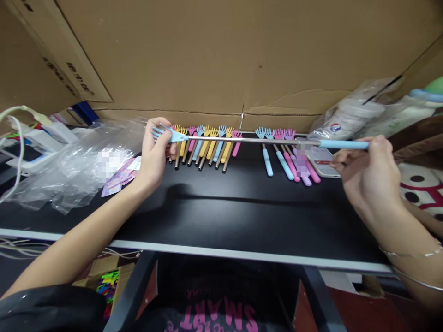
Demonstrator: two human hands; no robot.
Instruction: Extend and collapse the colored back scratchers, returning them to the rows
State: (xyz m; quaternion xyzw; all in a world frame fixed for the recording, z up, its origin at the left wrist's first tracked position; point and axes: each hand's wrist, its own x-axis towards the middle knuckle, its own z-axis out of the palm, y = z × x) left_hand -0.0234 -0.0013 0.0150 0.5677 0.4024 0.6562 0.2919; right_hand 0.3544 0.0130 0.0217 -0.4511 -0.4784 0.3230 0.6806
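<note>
Left hand (155,154) pinches the claw head (179,136), right hand (372,177) grips the handle (342,145): one blue back scratcher (252,140), extended above the bench (221,226). Beyond, right cluster (285,166): two blue claws, one pink, one purple showing. Left cluster (226,152) overlaps; count uncertain.

Worktop (221,226): black, pale front edge. Toward back, left of centre: row of hand-headed sticks (206,149) in yellow, blue, pink. Right of centre: second group (267,163), blue, pink, purple, handles frontward. Left: crumpled clear bags (78,161), printed cards (119,178). Right: pale-rimmed slab (328,172), bagged cup (356,115).
</note>
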